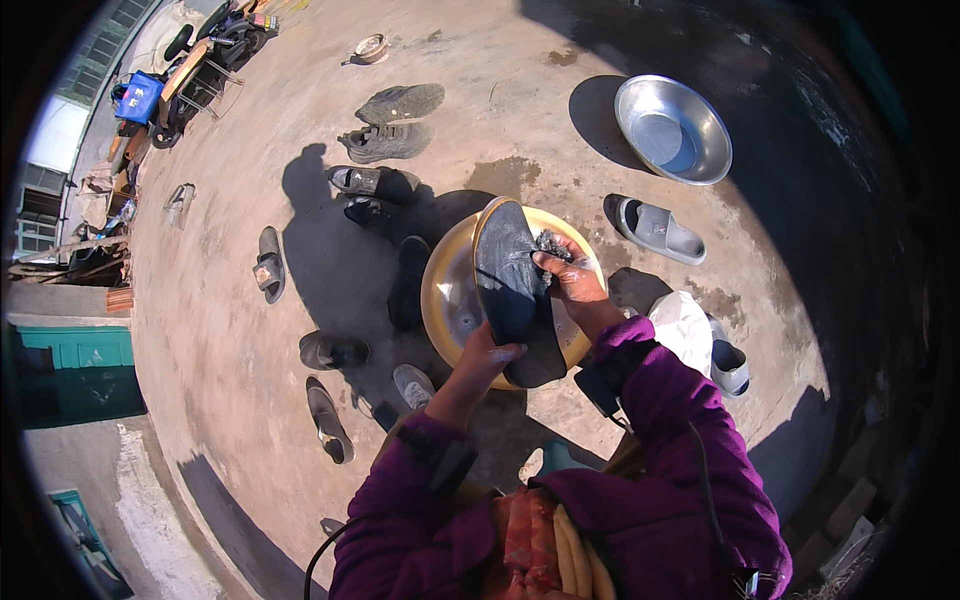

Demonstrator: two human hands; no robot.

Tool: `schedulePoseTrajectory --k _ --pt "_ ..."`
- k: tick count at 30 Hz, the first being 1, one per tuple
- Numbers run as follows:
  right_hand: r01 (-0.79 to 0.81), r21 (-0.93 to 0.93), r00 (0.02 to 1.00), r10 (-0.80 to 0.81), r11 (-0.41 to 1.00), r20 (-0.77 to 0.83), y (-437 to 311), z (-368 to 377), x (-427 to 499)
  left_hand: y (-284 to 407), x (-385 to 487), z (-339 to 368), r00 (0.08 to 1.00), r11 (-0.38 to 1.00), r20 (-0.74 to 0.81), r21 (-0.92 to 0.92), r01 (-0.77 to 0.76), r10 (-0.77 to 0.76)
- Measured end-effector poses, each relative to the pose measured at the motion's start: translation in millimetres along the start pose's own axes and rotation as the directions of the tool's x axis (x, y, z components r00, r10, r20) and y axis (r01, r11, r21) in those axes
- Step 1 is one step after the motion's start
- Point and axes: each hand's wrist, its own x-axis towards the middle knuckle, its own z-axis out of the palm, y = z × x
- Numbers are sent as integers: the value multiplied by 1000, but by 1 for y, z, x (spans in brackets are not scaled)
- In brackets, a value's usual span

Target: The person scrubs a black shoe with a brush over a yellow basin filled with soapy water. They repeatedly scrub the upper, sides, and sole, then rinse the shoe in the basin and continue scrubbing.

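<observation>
A dark shoe point(508, 251) with a tan-edged sole is held tilted over a yellow-rimmed basin point(437, 330) of cloudy, sudsy water. My left hand point(484, 358) grips the shoe's lower end, thumb over its edge. Against the opposite side, my right hand point(579, 281) holds a grey scouring pad point(552, 241), probably steel wool, with the thumb on the shoe. White foam marks both hands. The shoe hides much of the basin's inside and part of the pad.
A shiny metal basin point(701, 124) stands beyond on the concrete. Grey slides point(667, 231), a wet-looking sneaker point(388, 142), dark shoes point(394, 184) and a slipper point(270, 274) lie around. A white bag point(681, 330) sits by my right arm. A motorbike point(236, 34) is parked far left.
</observation>
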Motion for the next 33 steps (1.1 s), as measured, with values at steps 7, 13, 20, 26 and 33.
schedulePoseTrajectory --k 7,13,20,26,33 --pt "14 -385 993 -57 923 -99 1 7 11 -10 12 -4 984 989 -178 -149 -22 -5" --pt "677 -706 710 -441 210 549 -2 38 -50 -2 12 -7 994 999 -107 44 -32 37" --pt "530 -847 652 -661 48 370 -29 47 -85 -8 -41 27 996 947 -17 311 -75 84" --pt "684 -729 632 -475 -31 613 11 41 -150 -31 -75 26 960 924 -98 313 -221 263" --pt "623 -783 675 -503 -4 540 -6 71 -149 -53 -117 30 966 935 -60 275 -225 250"
